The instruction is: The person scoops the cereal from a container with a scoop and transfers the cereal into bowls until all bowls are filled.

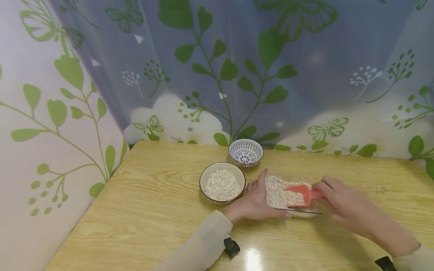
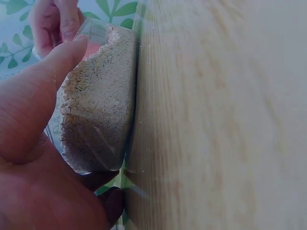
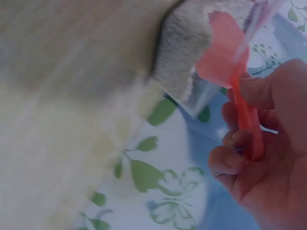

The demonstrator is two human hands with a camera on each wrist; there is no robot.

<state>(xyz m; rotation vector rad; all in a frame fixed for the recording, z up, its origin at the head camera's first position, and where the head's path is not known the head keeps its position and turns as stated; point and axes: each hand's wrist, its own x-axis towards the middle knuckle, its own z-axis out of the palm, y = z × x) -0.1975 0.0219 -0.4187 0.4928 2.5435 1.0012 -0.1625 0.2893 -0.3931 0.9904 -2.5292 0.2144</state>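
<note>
A clear rectangular container (image 1: 306,213) of rolled oats (image 1: 275,190) sits on the table. My left hand (image 1: 251,203) grips its left end, the thumb along the near side and the other fingers around the end. In the left wrist view, oats (image 2: 100,91) show through the clear wall. My right hand (image 1: 344,201) holds a red scoop (image 1: 306,192) by its handle. The scoop's head is inside the container, with oats in it. In the right wrist view, fingers and thumb wrap the scoop handle (image 3: 249,120).
Left of the container stands a cream bowl (image 1: 207,175) with a dark rim, holding oats. Behind it is a smaller blue-and-white patterned bowl (image 1: 245,148). A leaf-and-butterfly printed curtain (image 1: 203,75) hangs along the back edge of the wooden table (image 1: 142,210).
</note>
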